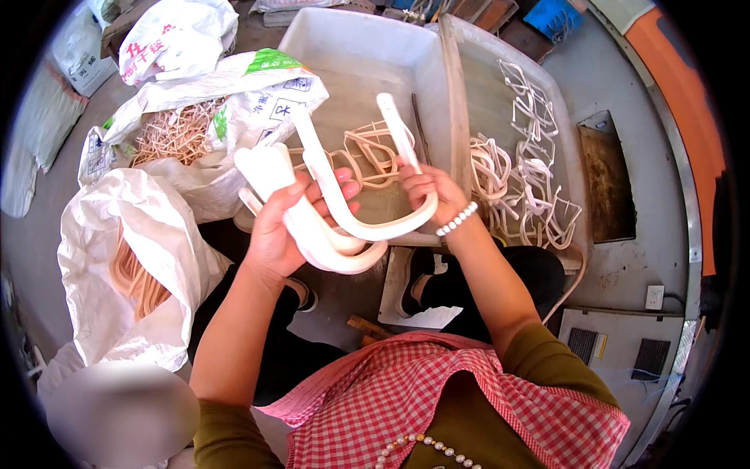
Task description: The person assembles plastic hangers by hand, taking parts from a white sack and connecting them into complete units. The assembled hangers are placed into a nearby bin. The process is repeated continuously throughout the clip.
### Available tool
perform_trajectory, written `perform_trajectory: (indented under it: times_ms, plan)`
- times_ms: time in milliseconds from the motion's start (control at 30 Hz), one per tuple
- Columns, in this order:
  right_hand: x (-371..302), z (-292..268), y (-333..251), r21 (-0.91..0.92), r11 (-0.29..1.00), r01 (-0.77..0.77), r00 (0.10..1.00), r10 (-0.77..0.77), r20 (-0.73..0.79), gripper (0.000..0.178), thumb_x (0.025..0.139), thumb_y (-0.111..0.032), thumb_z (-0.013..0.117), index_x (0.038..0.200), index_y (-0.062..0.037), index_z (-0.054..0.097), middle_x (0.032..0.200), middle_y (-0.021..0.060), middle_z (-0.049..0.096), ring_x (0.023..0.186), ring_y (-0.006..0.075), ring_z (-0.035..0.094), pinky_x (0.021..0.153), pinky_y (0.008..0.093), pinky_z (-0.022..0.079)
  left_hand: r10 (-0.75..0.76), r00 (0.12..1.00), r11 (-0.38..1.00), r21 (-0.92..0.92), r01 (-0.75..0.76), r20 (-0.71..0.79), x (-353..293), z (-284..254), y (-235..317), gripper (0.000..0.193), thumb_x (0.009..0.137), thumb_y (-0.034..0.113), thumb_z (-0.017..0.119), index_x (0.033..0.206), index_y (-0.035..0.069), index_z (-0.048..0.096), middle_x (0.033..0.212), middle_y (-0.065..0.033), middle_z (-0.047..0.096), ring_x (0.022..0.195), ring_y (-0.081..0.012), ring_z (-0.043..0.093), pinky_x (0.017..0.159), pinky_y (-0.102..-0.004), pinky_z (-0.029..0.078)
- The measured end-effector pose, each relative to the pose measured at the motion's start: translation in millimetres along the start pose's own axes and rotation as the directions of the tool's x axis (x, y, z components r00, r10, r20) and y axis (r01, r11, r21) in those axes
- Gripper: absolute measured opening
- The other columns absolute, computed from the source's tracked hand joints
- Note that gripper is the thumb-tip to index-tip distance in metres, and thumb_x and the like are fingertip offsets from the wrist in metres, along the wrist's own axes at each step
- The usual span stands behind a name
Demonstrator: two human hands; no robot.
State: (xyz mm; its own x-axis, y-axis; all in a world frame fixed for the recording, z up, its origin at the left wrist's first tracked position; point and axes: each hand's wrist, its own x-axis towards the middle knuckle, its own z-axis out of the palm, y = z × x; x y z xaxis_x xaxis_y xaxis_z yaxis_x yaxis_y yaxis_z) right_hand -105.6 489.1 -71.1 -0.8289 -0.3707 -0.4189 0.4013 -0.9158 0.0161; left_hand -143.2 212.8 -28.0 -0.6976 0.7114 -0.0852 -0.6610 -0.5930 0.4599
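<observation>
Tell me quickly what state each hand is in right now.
Left hand: holding a bundle of pale bent strips, thumb across them, fingers partly spread.
Right hand: closed, holding a pale U-shaped strip.

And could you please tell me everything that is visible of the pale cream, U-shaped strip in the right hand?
The pale cream, U-shaped strip looks smooth, perhaps plastic or rubber. Its rounded bend faces the person, and two limbs point away, the right one ending bluntly. The right hand closes around the right limb near the bend. The left limb passes in front of the left hand, which grips a stack of similar pale, curved pieces; contact there is unclear. A large whitish tub stands beyond.
</observation>
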Motion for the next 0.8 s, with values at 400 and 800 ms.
perform_trajectory:
  times_ms: [400,800]
  plan:
    - [156,-108,0,-0.857,-0.490,-0.160,0.945,-0.327,0.011,0.030,0.090,-0.022,0.055,0.112,-0.0019,0.059,0.100,0.0128,0.065,0.090,0.0261,0.063,0.083,0.0361,0.051,0.464,0.879,0.882,0.154,-0.446,-0.111,-5,-13,72,0.061,0.084,0.022,0.057,0.136,0.001,0.033,0.107,-0.0138,0.052,0.096,-0.0245,0.057,0.094,-0.0474,0.047]
    - [262,-173,56,-0.362,-0.923,-0.126,0.978,-0.054,-0.204,0.044,0.081,-0.020,0.059,0.122,-0.0054,0.051,0.114,0.0187,0.060,0.107,0.0331,0.057,0.096,0.0414,0.042,0.461,0.842,0.886,0.196,-0.420,-0.281,12,-15,78,0.040,0.082,0.020,0.057,0.115,0.002,0.043,0.102,-0.0112,0.046,0.090,-0.0228,0.051,0.084,-0.0415,0.047]
